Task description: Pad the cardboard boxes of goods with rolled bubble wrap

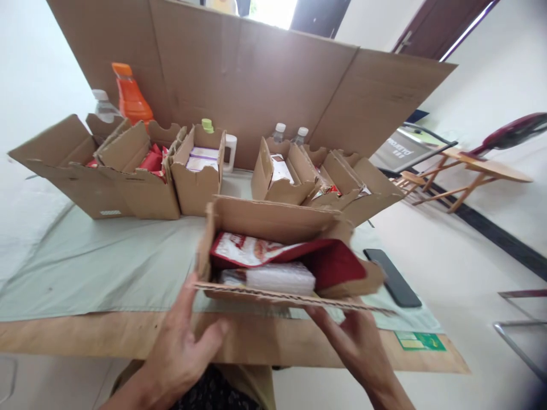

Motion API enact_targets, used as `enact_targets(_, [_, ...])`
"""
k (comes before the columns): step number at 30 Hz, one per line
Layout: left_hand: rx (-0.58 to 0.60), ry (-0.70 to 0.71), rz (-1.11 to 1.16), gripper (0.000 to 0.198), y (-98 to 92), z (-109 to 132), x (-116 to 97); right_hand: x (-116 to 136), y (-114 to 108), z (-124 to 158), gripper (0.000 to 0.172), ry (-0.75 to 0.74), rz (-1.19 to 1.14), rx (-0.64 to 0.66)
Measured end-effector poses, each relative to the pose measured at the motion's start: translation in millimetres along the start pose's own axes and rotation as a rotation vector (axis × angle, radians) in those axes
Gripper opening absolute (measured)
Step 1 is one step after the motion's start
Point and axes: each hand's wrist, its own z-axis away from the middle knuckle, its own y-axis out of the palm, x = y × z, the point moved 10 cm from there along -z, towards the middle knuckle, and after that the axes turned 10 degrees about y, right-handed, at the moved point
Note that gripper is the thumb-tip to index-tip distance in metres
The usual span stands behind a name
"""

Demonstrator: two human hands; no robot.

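- Subject: one open cardboard box (273, 219), in front of the person at the near side of the desk (106, 337), its opening facing up toward the camera.
- Contents: a red and white pouch (331, 259) lay along the far wall; a clear-wrapped packet (280, 279) lay nearer the person.
- Long axis: ran left to right across the body, the right end slightly lower in view.
- Left hand (177, 341): fingers touched the near left corner; thumb spread well away from them, nothing visible in that gap.
- Right hand (361, 341): beneath the near wall, toward the right end; fingertips hidden by cardboard.
- Grip: both hands on the box from the near side. Could not tell how tightly either one closed, nor whether the base cleared the green cloth (141, 250).
- Key relation: the box lay directly ahead of both hands, its long side facing them. Neither hand was clearly nearer; left had the corner, right the underside.
- Beyond: a left group of boxes (158, 196) and a right group of boxes (282, 191), a gap between. The subject box stood mostly before the right group, its left end reaching across that gap.
- Right side: a dark phone (393, 279) lay just beside the box's right end.
- Note: box edges were blurred.
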Motion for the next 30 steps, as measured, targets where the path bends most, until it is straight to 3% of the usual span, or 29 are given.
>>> enact_targets(3, [-0.161, -0.101, -0.095, 0.065, -52.2, 19.4, 17.8, 43.0, 41.6, -22.6, 0.037, -0.150, -0.169, 0.108])
enact_targets(6, [-0.272, -0.115, -0.161, 0.073, -72.9, 29.8, 16.9, 63.9, 76.5, -56.0, 0.048, -0.221, -0.372, 0.236])
enact_targets(9, [-0.259, -0.090, -0.216, 0.079, -57.0, 39.2, 4.2, 60.8, 91.6, -83.0, 0.061, -0.200, -0.528, 0.315])
enact_targets(14, [-0.126, 0.103, -0.248, 0.082, -16.5, 49.0, -24.9, 50.5, 92.6, -105.3, 0.068, -0.169, -0.681, 0.340])
enact_targets(18, [-0.029, 0.154, -0.188, 0.102, 0.3, 49.1, -21.3, 50.9, 95.8, -119.0, 0.065, -0.151, -0.715, 0.257])
enact_targets(23, [0.012, 0.197, -0.151, 0.117, 18.6, 51.3, -22.1, 62.8, 96.9, -129.9, 0.058, -0.164, -0.694, 0.126])
enact_targets(27, [0.065, 0.212, -0.162, 0.116, 35.9, 54.0, -24.3, 62.9, 101.1, -132.0, 0.044, -0.146, -0.711, 0.076])
enact_targets(30, [0.106, 0.241, -0.216, 0.105, 44.2, 51.9, -26.5, 53.1, 105.7, -132.6, 0.047, -0.120, -0.765, 0.031])
